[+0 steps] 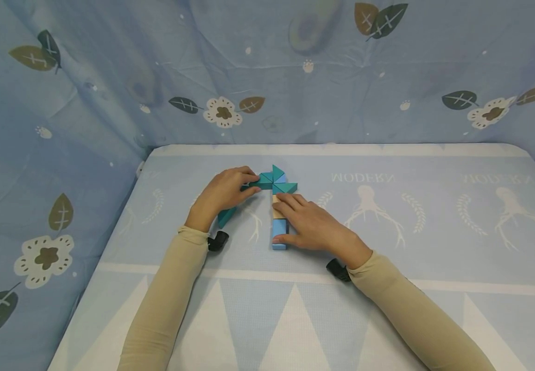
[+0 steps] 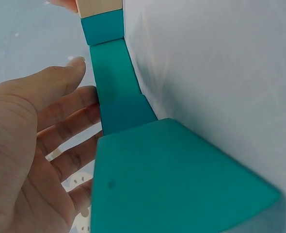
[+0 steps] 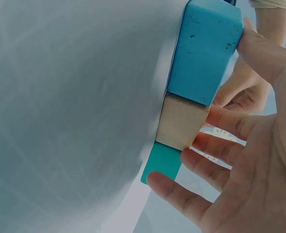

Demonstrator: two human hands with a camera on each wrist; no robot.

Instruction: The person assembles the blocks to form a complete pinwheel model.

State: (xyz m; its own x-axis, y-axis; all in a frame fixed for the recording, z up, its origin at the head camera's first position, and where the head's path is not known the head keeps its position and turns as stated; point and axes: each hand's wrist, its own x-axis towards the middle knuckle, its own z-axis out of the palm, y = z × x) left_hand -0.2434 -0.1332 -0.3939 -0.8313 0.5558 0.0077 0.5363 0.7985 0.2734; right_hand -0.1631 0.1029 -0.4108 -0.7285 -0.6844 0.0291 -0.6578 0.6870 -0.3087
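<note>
Teal triangular blocks [image 1: 263, 181] and a small light-blue piece [image 1: 282, 179] lie together in a pinwheel-like cluster on the table. Below it runs a straight column with a natural wood block [image 1: 276, 210] and a blue block [image 1: 279, 226]. My left hand [image 1: 223, 191] rests at the cluster's left arm, its fingertips at the teal pieces. In the left wrist view its fingers lie loosely extended along the teal row [image 2: 116, 70]. My right hand [image 1: 315, 224] lies along the column's right side, fingers spread at the wood block [image 3: 182, 121], thumb at the blue block [image 3: 206, 53].
Another teal block [image 1: 227, 217] lies beneath the left wrist, partly hidden by it. Black wrist cameras [image 1: 218, 241] sit close over the printed tablecloth [image 1: 387, 247]. A blue patterned curtain [image 1: 267, 67] rises behind the table's far edge and along its left side.
</note>
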